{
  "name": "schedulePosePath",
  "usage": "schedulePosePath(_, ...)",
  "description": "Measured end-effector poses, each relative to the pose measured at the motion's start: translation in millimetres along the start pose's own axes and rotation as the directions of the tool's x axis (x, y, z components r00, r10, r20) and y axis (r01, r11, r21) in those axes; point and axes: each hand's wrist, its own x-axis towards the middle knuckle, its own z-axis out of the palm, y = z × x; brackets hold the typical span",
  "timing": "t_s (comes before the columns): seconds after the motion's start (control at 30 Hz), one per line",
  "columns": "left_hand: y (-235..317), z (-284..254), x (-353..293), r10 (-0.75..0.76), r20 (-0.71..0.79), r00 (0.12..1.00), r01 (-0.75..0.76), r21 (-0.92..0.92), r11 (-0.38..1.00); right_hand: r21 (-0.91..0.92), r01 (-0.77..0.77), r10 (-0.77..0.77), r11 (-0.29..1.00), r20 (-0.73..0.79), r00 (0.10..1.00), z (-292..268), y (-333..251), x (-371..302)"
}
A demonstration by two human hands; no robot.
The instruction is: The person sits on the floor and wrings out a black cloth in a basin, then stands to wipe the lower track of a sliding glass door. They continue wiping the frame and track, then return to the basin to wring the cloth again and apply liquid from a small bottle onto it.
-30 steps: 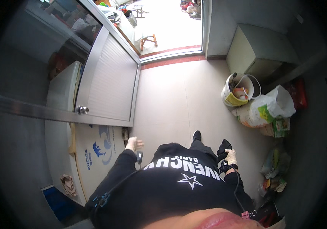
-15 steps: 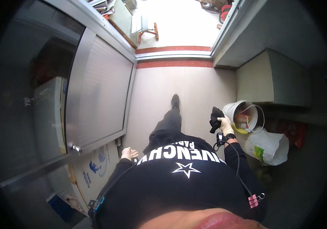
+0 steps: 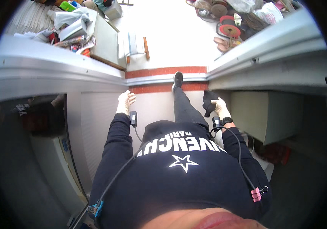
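Note:
In a pale thin glove, my right hand [image 3: 221,108] is closed on a crumpled black cloth [image 3: 209,102], which hangs to the left of the fingers. My left hand [image 3: 125,102], gloved the same way, is held out beside the metal door, its fingers loosely curled and apart with nothing in them. A small black device with a cable [image 3: 133,118] is on my left wrist; a similar black device [image 3: 216,123] and a dark wristband [image 3: 227,120] are on the right one.
One foot in a black shoe [image 3: 177,81] is at the metal door sill [image 3: 152,80], edged by red strips. Ahead stands a folding stool [image 3: 134,44]. Cluttered goods [image 3: 72,24] lie left, cable reels [image 3: 230,28] and pink shoes [image 3: 221,44] right. A pale cabinet [image 3: 249,114] is beside my right arm.
I have stepped forward to the doorway, so the stool and sill are nearer. My left hand has come up and forward. The black cloth stays in my right hand; the white bucket is now mostly hidden.

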Motion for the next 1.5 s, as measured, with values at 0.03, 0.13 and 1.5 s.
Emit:
schedulePosePath(0.03,20.6,21.7,22.7,0.000,0.009,1.000,0.000,0.005,1.000,-0.009,0.007,-0.007,1.000,0.022,1.000,3.8,-14.9,28.8)
schedulePosePath(0.13,64.4,47.4,54.9,-0.132,0.034,0.991,0.132,-0.011,0.991,0.111,-0.007,0.009,0.994,-0.010,1.000,28.8,-57.5,102.9)
schedulePosePath(1.5,774.1,382.5,622.3,-0.163,-0.127,0.978,0.169,0.039,0.985,-0.177,-0.042,0.019,0.983,-0.132,0.991,515.6,-705.6,701.7)
